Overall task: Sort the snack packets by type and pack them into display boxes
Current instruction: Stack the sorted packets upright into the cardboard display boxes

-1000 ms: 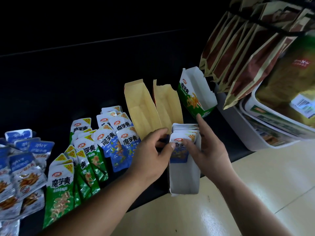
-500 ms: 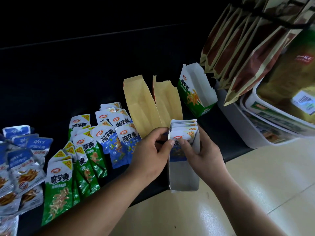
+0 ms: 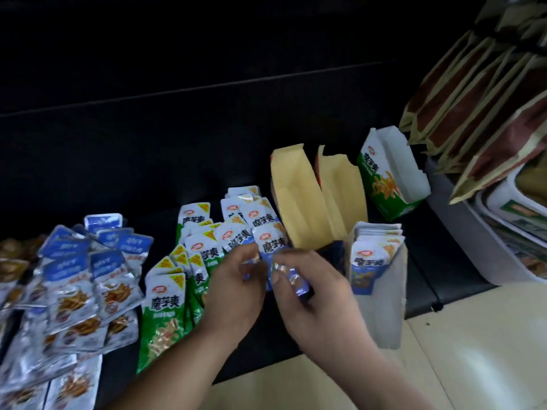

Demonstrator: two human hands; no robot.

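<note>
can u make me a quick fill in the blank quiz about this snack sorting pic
1. The packet pinched in the right hand is ____ in colour.
2. The green-fronted box standing at the back is ____ inside.
3. The green packets lie to the ____ of the left hand.

Missing words: blue; empty; left

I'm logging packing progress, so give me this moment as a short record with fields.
box in use: white box, upright, packed blue packets standing inside
other boxes: green box and two tan boxes, open, no packets visible inside
loose piles: blue pile, green packets, silver packets
right hand: pinches a blue packet
left hand: over blue pile, grip blurred
</note>
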